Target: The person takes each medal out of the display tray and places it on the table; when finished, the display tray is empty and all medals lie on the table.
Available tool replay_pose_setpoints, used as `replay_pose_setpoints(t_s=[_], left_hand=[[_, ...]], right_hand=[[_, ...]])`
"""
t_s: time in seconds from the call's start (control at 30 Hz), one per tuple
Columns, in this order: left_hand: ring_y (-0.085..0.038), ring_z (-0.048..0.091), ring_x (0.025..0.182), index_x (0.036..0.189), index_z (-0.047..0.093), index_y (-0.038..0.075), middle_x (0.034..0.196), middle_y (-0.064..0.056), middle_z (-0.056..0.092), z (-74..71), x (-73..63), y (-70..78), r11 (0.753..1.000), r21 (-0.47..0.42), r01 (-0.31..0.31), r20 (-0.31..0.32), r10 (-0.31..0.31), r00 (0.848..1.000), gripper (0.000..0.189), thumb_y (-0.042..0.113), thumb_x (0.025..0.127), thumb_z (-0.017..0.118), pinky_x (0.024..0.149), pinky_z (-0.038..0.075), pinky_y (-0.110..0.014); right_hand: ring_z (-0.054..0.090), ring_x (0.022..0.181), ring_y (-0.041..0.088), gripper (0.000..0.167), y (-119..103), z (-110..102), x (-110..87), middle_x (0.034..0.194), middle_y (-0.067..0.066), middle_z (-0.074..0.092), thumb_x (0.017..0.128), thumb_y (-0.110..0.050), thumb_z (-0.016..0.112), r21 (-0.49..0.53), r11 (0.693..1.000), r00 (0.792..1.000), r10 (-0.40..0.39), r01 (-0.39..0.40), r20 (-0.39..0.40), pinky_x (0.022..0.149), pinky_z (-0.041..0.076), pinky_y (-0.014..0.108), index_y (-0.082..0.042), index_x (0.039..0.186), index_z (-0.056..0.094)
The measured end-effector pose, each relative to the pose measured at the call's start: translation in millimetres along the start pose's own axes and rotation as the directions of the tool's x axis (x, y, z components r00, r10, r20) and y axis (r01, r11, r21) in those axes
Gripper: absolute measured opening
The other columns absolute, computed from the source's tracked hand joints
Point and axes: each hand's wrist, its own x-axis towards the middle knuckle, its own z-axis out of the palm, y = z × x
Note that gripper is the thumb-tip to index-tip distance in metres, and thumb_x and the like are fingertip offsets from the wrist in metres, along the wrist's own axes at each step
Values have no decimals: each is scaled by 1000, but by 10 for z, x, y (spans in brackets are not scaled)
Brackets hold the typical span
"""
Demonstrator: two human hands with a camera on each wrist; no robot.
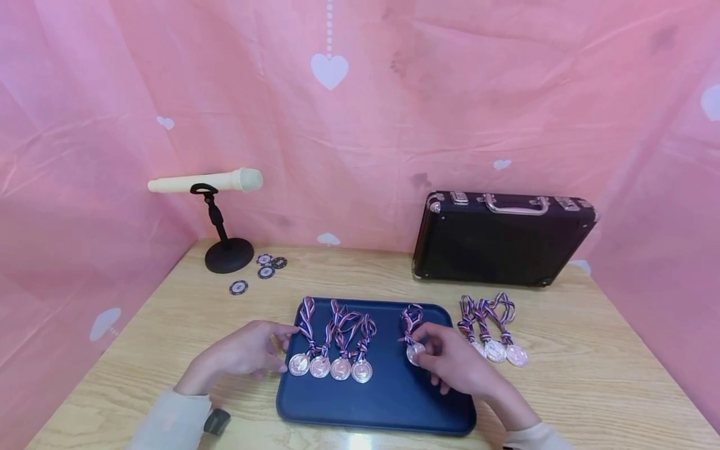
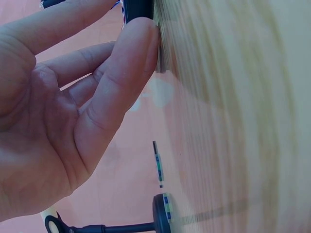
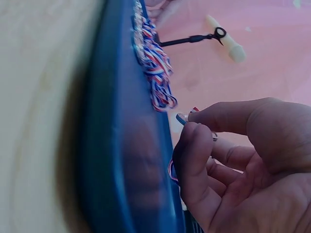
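My right hand (image 1: 450, 359) pinches a medal (image 1: 414, 354) between thumb and fingertips, over the right part of a dark blue tray (image 1: 382, 406). The medal's striped ribbon (image 1: 412, 315) trails toward the back of the tray. In the right wrist view, the medal's edge (image 3: 181, 118) shows at the fingertips. My left hand (image 1: 250, 350) is at the tray's left side, index finger and thumb extended to the rim. Its thumb (image 2: 138, 53) lies against the tray's edge in the left wrist view. Several medals (image 1: 340, 369) with bundled ribbons lie in a row on the tray's left half.
Three more medals (image 1: 495, 351) lie on the wooden table (image 1: 607, 387) right of the tray. Behind them stands a black briefcase (image 1: 506, 247). At back left, a white microphone (image 1: 208, 181) sits on a black stand (image 1: 229, 255), beside several poker chips (image 1: 266, 272). A pink curtain hangs behind.
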Motion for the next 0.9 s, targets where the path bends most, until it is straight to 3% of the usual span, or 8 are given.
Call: replay_pose_setpoints(t_s=[0.3,0.9], left_hand=[[-18,54,56,146,62,7,105,-5,62,4,-9,-8,999,-3,-38,9,38,999,66,-5,84,83,51,53,-30],[-19,55,56,145,64,11,104,-3,63,15,8,-3,1000,19,-6,-9,6,1000,66,-2,84,85,52,53,-30]], right_hand=[[59,50,19,28,47,-248,-27,74,13,60,96,-11,73,1,1000,997,8,-8,-73,41,54,35,-1,121,64],[62,56,18,42,277,-761,-223,81,13,61,97,-1,68,13,999,983,42,-41,-178,45,54,32,4,137,57]])
